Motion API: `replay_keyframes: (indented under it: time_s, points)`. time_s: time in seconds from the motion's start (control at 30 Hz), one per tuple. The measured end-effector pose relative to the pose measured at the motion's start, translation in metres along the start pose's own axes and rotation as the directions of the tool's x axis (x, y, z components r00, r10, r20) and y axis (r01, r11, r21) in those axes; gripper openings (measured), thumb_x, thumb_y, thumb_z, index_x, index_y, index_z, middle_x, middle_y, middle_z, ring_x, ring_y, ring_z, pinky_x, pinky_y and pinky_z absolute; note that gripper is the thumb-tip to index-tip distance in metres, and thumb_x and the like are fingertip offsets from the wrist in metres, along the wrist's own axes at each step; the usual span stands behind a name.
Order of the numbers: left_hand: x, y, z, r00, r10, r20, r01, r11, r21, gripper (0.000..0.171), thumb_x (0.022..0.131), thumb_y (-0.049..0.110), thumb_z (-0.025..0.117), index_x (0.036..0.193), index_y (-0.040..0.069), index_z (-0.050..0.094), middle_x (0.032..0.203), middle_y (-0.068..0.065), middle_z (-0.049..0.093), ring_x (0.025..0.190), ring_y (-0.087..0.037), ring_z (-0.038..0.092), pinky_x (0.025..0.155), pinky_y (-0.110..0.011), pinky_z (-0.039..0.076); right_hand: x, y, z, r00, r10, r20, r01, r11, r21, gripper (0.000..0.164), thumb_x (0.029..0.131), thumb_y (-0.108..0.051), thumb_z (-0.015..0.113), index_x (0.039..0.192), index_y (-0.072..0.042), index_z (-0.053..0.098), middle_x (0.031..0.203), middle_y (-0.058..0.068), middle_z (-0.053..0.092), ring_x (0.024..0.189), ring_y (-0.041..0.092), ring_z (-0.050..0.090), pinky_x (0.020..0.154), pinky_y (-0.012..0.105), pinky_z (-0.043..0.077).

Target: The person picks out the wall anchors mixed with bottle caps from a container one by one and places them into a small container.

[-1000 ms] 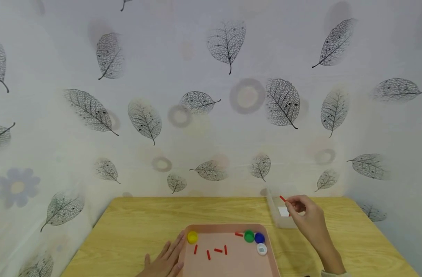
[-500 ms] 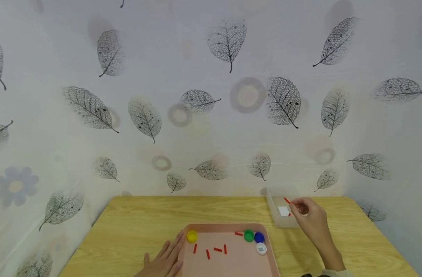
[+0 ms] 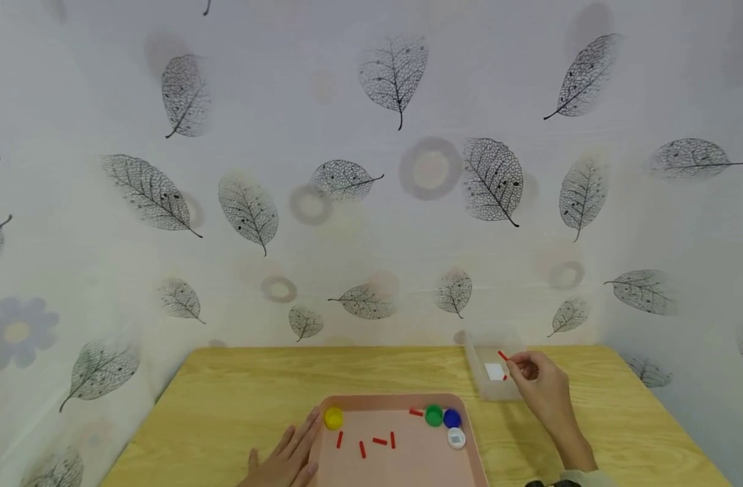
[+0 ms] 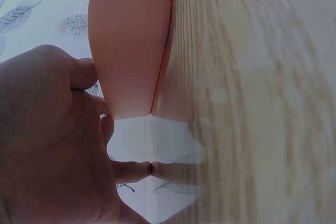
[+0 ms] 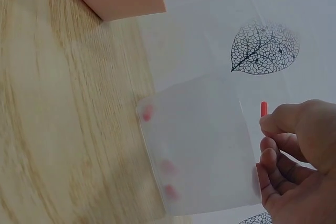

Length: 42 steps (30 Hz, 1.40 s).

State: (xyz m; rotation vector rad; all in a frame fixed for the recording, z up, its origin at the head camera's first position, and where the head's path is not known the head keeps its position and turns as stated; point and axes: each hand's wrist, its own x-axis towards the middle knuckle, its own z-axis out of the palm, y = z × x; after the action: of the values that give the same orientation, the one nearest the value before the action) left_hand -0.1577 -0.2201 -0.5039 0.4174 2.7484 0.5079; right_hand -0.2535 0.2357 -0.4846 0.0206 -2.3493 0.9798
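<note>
My right hand (image 3: 541,382) pinches a small red stick (image 3: 503,355) between thumb and fingertips, over the right side of a translucent plastic box (image 3: 478,379). The right wrist view shows the same stick (image 5: 264,108) jutting up from the fingertips, beside the box's cloudy wall (image 5: 199,145). Blurred red shapes show through that wall. At the left side of a pink tray (image 3: 402,469), my left hand (image 3: 286,458) lies with fingers extended. In the left wrist view its thumb and fingers are up against the tray's outer wall (image 4: 131,40).
In the tray lie several red sticks (image 3: 379,441). A yellow cap (image 3: 333,418) sits in its far left corner; green (image 3: 434,415), blue (image 3: 452,418) and white (image 3: 456,438) round pieces cluster at the far right. Behind the wooden table (image 3: 256,372) hangs a leaf-patterned backdrop (image 3: 359,237).
My right hand has shifted slightly right and lower over the box, still pinching the red stick. The left hand stays against the tray. The head view has swung a little.
</note>
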Motion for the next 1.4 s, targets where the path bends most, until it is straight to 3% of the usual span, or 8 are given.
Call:
replay_keyframes:
  time_s: [0.3, 0.5, 0.57, 0.67, 0.73, 0.97, 1.3, 1.4]
  points:
    - [-0.004, -0.003, -0.001, 0.998, 0.056, 0.01, -0.056, 0.998, 0.0, 0.081, 0.088, 0.074, 0.026, 0.153, 0.031, 0.009, 0.158, -0.004, 0.015, 0.139, -0.042, 0.018, 0.08, -0.085, -0.001, -0.001, 0.003, 0.007, 1.0, 0.02, 0.005, -0.02, 1.0, 0.005, 0.005, 0.082, -0.007, 0.072, 0.083, -0.007, 0.067, 0.071, 0.001, 0.061, 0.061, 0.008, 0.052, 0.051, 0.019, 0.044]
    - [-0.003, -0.004, 0.0, 0.999, 0.044, 0.003, -0.044, 0.999, -0.028, 0.073, 0.091, 0.071, 0.022, 0.153, 0.034, 0.008, 0.158, -0.001, 0.015, 0.139, -0.042, 0.018, 0.081, -0.085, -0.001, -0.002, 0.003, 0.009, 1.0, 0.014, 0.003, -0.014, 1.0, -0.014, 0.006, 0.081, -0.005, 0.072, 0.081, -0.007, 0.066, 0.073, 0.001, 0.062, 0.062, 0.008, 0.053, 0.053, 0.02, 0.045]
    - [-0.005, -0.008, 0.0, 0.993, 0.118, 0.001, -0.118, 0.993, 0.004, 0.078, 0.09, 0.071, 0.029, 0.154, 0.03, 0.009, 0.158, -0.004, 0.013, 0.138, -0.045, 0.018, 0.079, -0.086, 0.0, -0.002, 0.003, 0.009, 1.0, 0.014, -0.001, -0.014, 1.0, -0.02, 0.006, 0.08, -0.005, 0.072, 0.081, -0.007, 0.066, 0.073, 0.001, 0.062, 0.062, 0.007, 0.053, 0.054, 0.02, 0.045]
    - [-0.01, -0.013, 0.0, 0.969, 0.249, 0.0, -0.248, 0.966, 0.076, 0.087, 0.088, 0.07, 0.04, 0.154, 0.023, 0.011, 0.158, -0.007, 0.01, 0.135, -0.05, 0.018, 0.076, -0.087, 0.003, -0.003, 0.002, 0.008, 1.0, 0.01, -0.004, -0.01, 1.0, -0.023, 0.006, 0.081, -0.005, 0.072, 0.081, -0.008, 0.067, 0.072, 0.001, 0.062, 0.062, 0.007, 0.053, 0.054, 0.02, 0.045]
    - [-0.011, -0.014, 0.0, 0.956, 0.292, 0.008, -0.291, 0.951, 0.106, 0.093, 0.085, 0.071, 0.045, 0.154, 0.019, 0.01, 0.158, -0.008, 0.007, 0.134, -0.051, 0.017, 0.075, -0.087, 0.005, -0.003, 0.002, 0.007, 1.0, 0.007, -0.007, -0.007, 1.0, -0.025, 0.006, 0.08, -0.006, 0.073, 0.081, -0.008, 0.067, 0.072, 0.0, 0.062, 0.062, 0.007, 0.052, 0.054, 0.02, 0.044]
    - [-0.009, -0.011, -0.001, 0.981, 0.195, 0.014, -0.195, 0.979, 0.066, 0.092, 0.085, 0.074, 0.04, 0.154, 0.022, 0.008, 0.158, -0.004, 0.008, 0.137, -0.047, 0.017, 0.078, -0.086, 0.003, -0.002, 0.001, 0.006, 1.0, 0.013, 0.007, -0.013, 0.999, -0.033, 0.006, 0.081, -0.009, 0.073, 0.081, -0.009, 0.068, 0.07, -0.001, 0.061, 0.061, 0.006, 0.052, 0.054, 0.02, 0.043]
    - [-0.013, -0.013, -0.004, 0.952, 0.303, 0.043, -0.306, 0.937, 0.166, 0.094, 0.084, 0.075, 0.04, 0.154, 0.021, 0.01, 0.158, -0.006, 0.004, 0.135, -0.05, 0.016, 0.075, -0.087, 0.007, -0.001, 0.002, 0.005, 1.0, 0.019, 0.01, -0.019, 0.999, -0.033, 0.006, 0.081, -0.01, 0.074, 0.082, -0.008, 0.068, 0.072, 0.0, 0.063, 0.062, 0.007, 0.053, 0.056, 0.019, 0.044]
    - [-0.013, -0.013, -0.003, 0.955, 0.294, 0.031, -0.294, 0.938, 0.184, 0.094, 0.083, 0.076, 0.038, 0.154, 0.022, 0.01, 0.159, -0.003, 0.002, 0.136, -0.048, 0.016, 0.075, -0.087, 0.008, -0.001, 0.001, 0.002, 0.999, 0.037, 0.027, -0.037, 0.999, -0.013, 0.008, 0.083, -0.013, 0.073, 0.085, -0.008, 0.068, 0.073, 0.001, 0.062, 0.063, 0.009, 0.054, 0.055, 0.018, 0.044]
